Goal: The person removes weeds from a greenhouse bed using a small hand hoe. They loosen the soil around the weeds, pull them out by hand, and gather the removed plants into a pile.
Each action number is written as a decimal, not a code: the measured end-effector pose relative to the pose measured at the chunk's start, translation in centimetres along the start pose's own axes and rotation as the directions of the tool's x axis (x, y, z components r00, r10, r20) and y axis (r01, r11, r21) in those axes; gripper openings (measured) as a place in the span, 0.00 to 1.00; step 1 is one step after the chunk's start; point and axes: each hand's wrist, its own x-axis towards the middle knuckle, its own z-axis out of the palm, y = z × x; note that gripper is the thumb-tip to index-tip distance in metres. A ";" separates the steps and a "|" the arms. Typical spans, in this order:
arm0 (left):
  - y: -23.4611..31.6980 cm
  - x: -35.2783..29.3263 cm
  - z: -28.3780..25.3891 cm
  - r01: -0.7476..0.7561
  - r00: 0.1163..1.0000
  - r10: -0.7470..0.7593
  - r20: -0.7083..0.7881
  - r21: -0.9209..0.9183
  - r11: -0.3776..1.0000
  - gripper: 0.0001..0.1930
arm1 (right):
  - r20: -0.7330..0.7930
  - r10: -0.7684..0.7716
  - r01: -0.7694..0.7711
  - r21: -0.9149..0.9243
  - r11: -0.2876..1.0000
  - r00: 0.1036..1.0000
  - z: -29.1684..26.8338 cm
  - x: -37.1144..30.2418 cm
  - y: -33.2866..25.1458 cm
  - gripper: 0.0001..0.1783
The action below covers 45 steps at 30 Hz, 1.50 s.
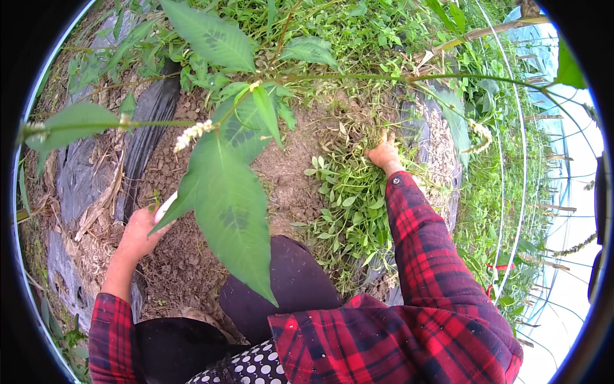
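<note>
While the person is crouching over the bare soil patch (185,256), the right hand (384,155) is reaching far forward and burying its fingers in the clump of low green weeds (348,198), closing on them, though how tightly I cannot tell. That clump is spreading just right of the soil patch, running lengthwise away from the knees, so the right hand is clearly the nearer one. Meanwhile the left hand (139,232) is sitting at the soil patch's left edge, curling around something pale and slim (167,206), half hidden behind a big leaf (230,211).
</note>
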 end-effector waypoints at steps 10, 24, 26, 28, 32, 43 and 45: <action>0.1 0.7 0.4 -0.051 0.999 0.051 -0.006 -0.033 0.998 0.20 | -0.142 -0.163 0.184 0.147 0.972 0.976 -1.0 -1.7 -2.7 0.25; 0.5 1.1 0.7 0.027 1.000 -0.027 0.002 -0.088 0.996 0.19 | -0.249 -0.508 0.531 0.031 0.847 0.824 9.8 -14.0 -5.4 0.24; -0.3 0.6 -0.2 -0.019 1.000 0.019 -0.003 -0.087 0.996 0.20 | -0.279 -0.462 0.481 -0.001 0.877 0.842 6.2 -12.3 -5.1 0.27; -0.8 0.4 -0.3 -0.043 0.999 0.044 -0.001 -0.075 0.996 0.20 | -0.423 -0.371 0.366 -0.098 0.926 0.826 4.1 -10.8 -3.2 0.30; 0.1 0.3 -0.3 0.048 0.997 -0.048 -0.056 -0.003 0.999 0.20 | -0.417 0.023 -0.029 -0.009 1.000 0.909 2.2 -8.3 -0.9 0.39; 1.8 -0.4 -2.6 0.133 0.989 -0.139 -0.056 -0.100 0.986 0.22 | -0.139 0.040 0.010 0.343 0.939 0.989 4.6 -3.0 0.8 0.25; 1.7 -0.7 -3.4 0.087 0.989 -0.101 -0.110 -0.128 0.988 0.23 | -0.165 -0.079 0.145 0.437 0.888 0.983 4.8 -3.8 1.5 0.22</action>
